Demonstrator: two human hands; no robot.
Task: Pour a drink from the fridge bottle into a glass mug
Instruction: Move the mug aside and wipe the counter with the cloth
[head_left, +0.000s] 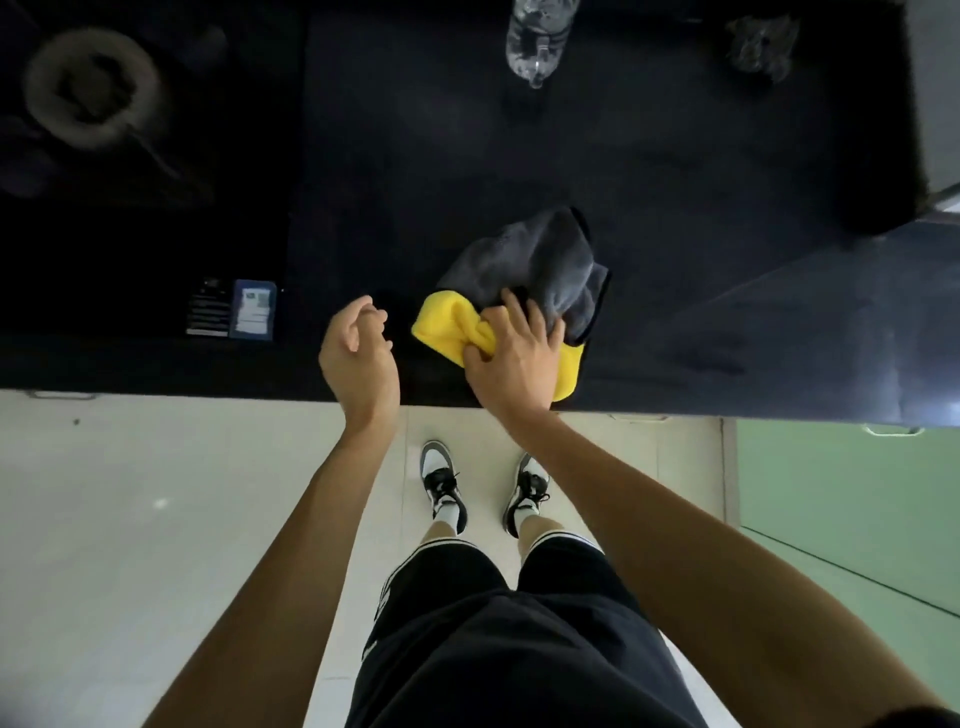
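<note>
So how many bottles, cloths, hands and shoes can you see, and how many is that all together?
bottle: 1
cloth: 1, yellow and grey
hands: 2, the left hand holding nothing, the right hand gripping the cloth
shoes: 2, the left shoe and the right shoe
Total: 6

Dim shot, top half underexposed; centre sharp, corners soft.
Black counter (675, 208) swallows detail, and the pale floor (130, 519) is the brightest area. There is a small glare patch at the counter's right edge, with faint sheen on the dark panel (779, 322) beside it. Bottle (537, 36) and round thing (88, 88) top left are smeared. Cloth (519, 291) reads crisp. Forearms (291, 545) stretch toward the bottom corners from wide-angle distortion. Shadows soft, no clear source.
</note>
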